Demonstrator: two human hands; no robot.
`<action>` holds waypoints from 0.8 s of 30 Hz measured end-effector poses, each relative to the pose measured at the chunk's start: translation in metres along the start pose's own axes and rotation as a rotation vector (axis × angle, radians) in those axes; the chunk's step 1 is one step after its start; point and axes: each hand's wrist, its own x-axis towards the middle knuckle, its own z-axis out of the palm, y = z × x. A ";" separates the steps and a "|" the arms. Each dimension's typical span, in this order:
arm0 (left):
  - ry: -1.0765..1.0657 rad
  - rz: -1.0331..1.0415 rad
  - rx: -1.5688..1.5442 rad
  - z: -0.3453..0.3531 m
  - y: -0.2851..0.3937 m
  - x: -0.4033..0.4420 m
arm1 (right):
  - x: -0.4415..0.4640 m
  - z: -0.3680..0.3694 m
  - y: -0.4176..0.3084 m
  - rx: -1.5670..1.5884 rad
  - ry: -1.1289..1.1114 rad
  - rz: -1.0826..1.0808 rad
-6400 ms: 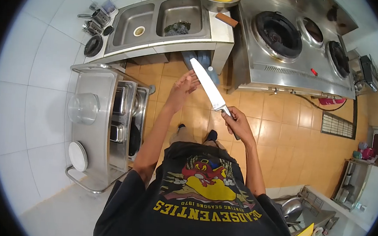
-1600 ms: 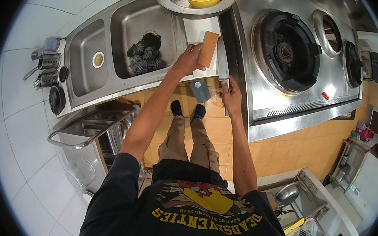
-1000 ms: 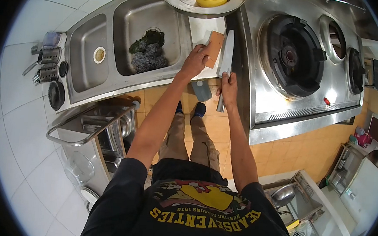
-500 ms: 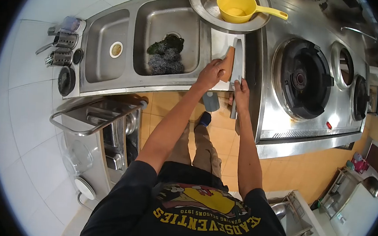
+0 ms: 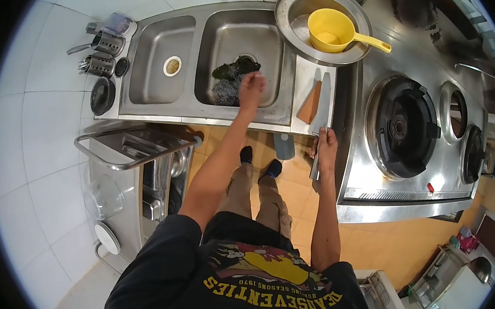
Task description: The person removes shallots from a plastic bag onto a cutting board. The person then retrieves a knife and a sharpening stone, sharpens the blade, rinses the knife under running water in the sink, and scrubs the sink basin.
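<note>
A long knife (image 5: 326,94) with a metal handle lies along the right edge of the white ledge, blade pointing away from me. My right hand (image 5: 327,146) is closed around its handle at the ledge's front edge. Left of the blade, an orange-brown block, perhaps a whetstone (image 5: 310,104), sits on the ledge with nobody holding it. My left hand (image 5: 253,86) is over the right sink basin (image 5: 210,31), fingers loosely bent and slightly blurred, with nothing visible in them. Below it lie a grey wiry scrubber (image 5: 225,92) and a dark green clump (image 5: 230,70).
A metal bowl (image 5: 290,34) holding a yellow dipper (image 5: 327,36) stands behind the ledge. To the right is a stove with a large black burner (image 5: 401,128). A cart with a metal rail (image 5: 109,168) stands at the left, below cutlery holders (image 5: 107,44).
My left hand has let go of the orange-brown block and moved left over the sink. My right hand still holds the knife. The whole view has shifted slightly.
</note>
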 end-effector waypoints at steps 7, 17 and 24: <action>0.086 -0.060 -0.065 -0.024 0.079 0.052 | -0.003 0.045 -0.040 -0.004 -0.134 0.069; 0.072 -0.212 0.017 -0.104 0.079 0.069 | 0.003 0.079 -0.011 -0.238 -0.021 0.128; -0.028 -0.364 0.093 -0.119 0.073 0.051 | 0.066 0.119 0.087 -0.631 0.424 -0.384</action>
